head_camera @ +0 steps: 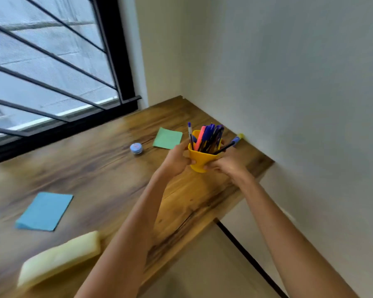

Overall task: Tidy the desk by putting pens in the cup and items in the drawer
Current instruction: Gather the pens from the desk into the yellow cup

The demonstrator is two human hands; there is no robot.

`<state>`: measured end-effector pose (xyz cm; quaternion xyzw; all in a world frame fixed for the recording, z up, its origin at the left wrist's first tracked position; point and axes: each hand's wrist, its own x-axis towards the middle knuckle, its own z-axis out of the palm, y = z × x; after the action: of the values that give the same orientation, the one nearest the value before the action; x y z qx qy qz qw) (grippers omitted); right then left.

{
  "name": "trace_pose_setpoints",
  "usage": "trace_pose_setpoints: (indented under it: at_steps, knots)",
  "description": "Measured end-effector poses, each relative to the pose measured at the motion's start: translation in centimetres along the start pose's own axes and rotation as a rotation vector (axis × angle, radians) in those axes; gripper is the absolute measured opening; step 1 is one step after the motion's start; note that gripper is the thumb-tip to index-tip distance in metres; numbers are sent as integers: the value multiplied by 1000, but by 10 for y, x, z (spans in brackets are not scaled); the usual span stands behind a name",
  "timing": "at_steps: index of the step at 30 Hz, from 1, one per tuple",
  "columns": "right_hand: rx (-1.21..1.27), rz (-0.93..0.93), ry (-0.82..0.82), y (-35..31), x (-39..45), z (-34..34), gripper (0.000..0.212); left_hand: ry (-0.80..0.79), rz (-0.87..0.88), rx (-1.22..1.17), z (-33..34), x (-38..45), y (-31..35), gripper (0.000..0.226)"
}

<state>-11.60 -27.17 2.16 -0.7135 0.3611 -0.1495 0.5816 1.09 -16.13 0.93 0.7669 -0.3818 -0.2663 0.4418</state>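
Left hand (177,161), right hand (226,164) both clamp yellow cup (199,161) full of pens (209,136). Pen step looks done; next, set cup on desk (108,168), stow loose items.

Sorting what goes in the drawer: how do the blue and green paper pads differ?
The blue pad lies near the desk's front, left of the arms; the green pad lies farther back, beside the yellow cup. The blue one looks larger, perhaps only because it is nearer. Both lie flat, untouched.

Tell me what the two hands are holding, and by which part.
Both hold the yellow cup of pens by its lower sides: left hand on its left, right hand on its right.
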Motion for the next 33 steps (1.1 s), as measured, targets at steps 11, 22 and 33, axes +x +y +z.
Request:
trace_pose_setpoints:
  at_steps: [11,22,33]
  knots:
    - [61,123,394,41,39,-100,83,-16,15,-145,122,85,47,31]
    - [110,160,506,64,68,-108,84,28,-34,-165,152,111,43,34]
    - [3,224,597,64,72,-101,71,40,-81,-106,159,122,42,34]
